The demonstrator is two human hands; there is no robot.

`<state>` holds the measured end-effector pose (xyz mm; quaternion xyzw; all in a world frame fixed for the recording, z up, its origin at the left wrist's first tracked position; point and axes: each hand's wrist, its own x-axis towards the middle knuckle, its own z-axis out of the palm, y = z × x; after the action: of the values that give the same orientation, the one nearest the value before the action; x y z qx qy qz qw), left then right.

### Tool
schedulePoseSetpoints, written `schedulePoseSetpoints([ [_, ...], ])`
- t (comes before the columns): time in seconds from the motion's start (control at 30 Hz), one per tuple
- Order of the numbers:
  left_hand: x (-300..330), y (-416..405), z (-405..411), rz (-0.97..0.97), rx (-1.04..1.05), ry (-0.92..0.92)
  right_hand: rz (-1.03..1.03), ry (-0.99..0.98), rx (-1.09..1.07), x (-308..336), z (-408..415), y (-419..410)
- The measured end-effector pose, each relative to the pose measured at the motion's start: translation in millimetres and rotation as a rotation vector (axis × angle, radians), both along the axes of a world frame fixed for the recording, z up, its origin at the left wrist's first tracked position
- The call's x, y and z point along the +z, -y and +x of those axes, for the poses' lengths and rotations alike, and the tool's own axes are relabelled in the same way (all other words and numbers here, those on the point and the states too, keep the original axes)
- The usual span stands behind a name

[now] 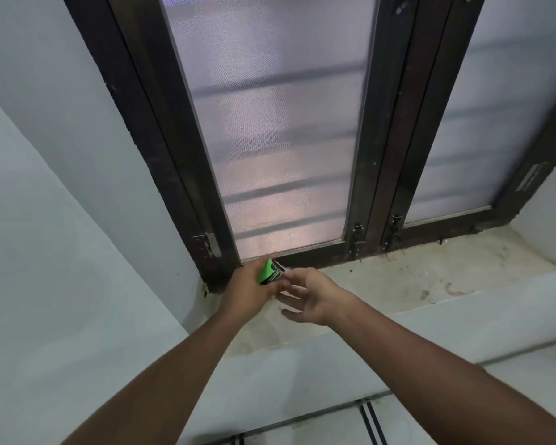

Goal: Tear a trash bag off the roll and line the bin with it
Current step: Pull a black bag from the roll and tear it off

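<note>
My left hand [249, 289] is closed around a small green pack with a black and white end, the trash bag roll [269, 272], held just above the left part of a stained window sill [398, 284]. My right hand [308, 297] is right beside it, fingers spread, its fingertips at the pack's black end; whether they pinch anything is hidden. No bin is in view.
A dark-framed window [286, 139] with frosted mesh panes rises straight behind the sill, with latches [357, 239] at its base. White walls close in on the left [45, 220] and below the sill. A tiled floor strip [398, 419] shows at the bottom right.
</note>
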<state>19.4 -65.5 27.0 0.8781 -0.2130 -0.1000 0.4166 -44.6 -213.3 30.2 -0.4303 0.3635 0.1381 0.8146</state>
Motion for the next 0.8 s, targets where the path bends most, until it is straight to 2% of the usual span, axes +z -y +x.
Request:
schedulePoseSetpoints([
  [0.13, 2.5, 0.0, 12.4, 0.153, -0.085, 0.112, -0.248, 0.012, -0.085, -6.9, 3.0, 12.2],
  [0.2, 10.4, 5.2, 16.6, 0.308, -0.163, 0.278, -0.427, 0.044, -0.161, -11.2, 7.3, 19.4],
  [0.23, 16.4, 9.8, 17.8, 0.420, -0.229, 0.399, -0.443, 0.075, -0.182, -10.8, 9.0, 21.6],
  [0.33, 34.7, 29.4, 21.3, 0.742, -0.431, 0.765, -0.257, 0.124, -0.197, -6.7, 12.5, 22.8],
  [0.5, 62.0, 62.0, 16.0, 1.054, -0.558, 1.072, 0.124, 0.172, -0.284, -2.9, 9.5, 18.2],
  [0.6, 74.5, 70.1, 18.2, 1.093, -0.589, 1.120, 0.246, 0.226, -0.351, -4.4, 14.2, 18.8],
  [0.67, 76.6, 65.4, 25.2, 1.062, -0.572, 1.103, 0.256, 0.222, -0.366, -7.8, 16.0, 22.6],
  [0.73, 73.5, 54.0, 35.6, 1.010, -0.519, 0.981, 0.215, 0.181, -0.357, -11.8, 14.8, 29.4],
  [0.8, 64.2, 37.6, 45.2, 0.937, -0.428, 0.753, 0.161, 0.120, -0.358, -17.1, 10.4, 36.8],
])
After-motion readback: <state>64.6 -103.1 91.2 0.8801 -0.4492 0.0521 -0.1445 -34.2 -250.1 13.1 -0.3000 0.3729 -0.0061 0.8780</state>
